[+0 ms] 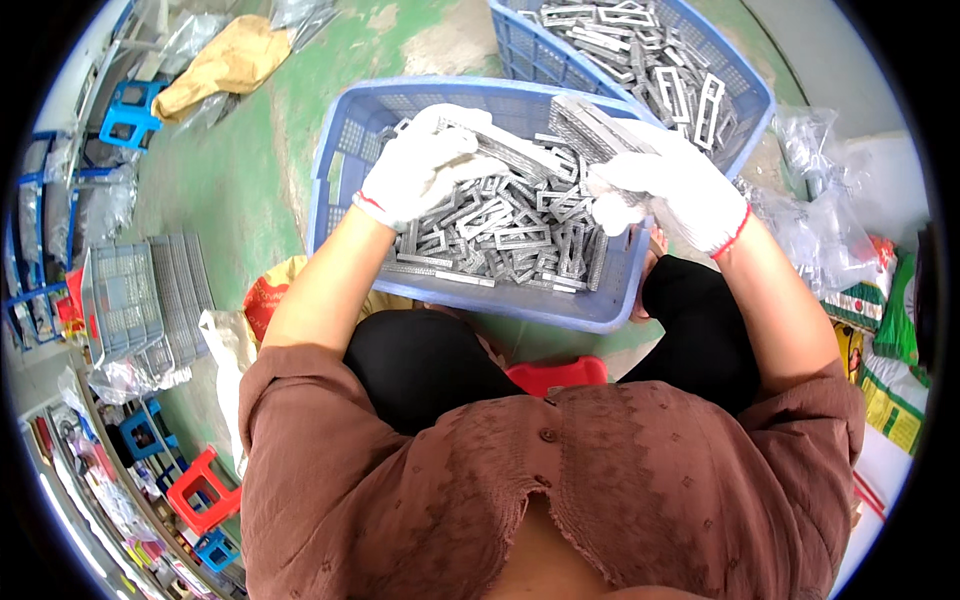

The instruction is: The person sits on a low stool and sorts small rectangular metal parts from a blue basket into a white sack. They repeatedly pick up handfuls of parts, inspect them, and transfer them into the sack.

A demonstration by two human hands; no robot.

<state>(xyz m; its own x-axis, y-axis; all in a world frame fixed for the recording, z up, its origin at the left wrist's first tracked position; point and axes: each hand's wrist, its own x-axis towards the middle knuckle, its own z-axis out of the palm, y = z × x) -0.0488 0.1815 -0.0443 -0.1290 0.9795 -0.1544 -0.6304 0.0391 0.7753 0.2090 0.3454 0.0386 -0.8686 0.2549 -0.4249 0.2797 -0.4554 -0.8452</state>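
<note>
Both my hands wear white knitted gloves with red cuffs and are raised over a blue plastic crate (400, 290). My left hand (425, 165) is closed round the end of a row of grey metal pieces (510, 152), which points to the right. In my right hand (665, 185) is a thicker stack of thin grey metal pieces (592, 130), its far end tilted up and left. The two bundles are close together, with a small gap. Beneath them, many loose rectangular metal frames (520, 237) lie jumbled in the crate. My gloves hide some fingertips.
A second blue crate (545, 65) of similar frames stands behind, at the right. Clear plastic bags (815, 220) and printed sacks (890, 395) lie at the right. Grey baskets (125, 300), a red stool (203, 492) and a blue stool (130, 115) are at the left. A red seat (558, 375) shows between my legs.
</note>
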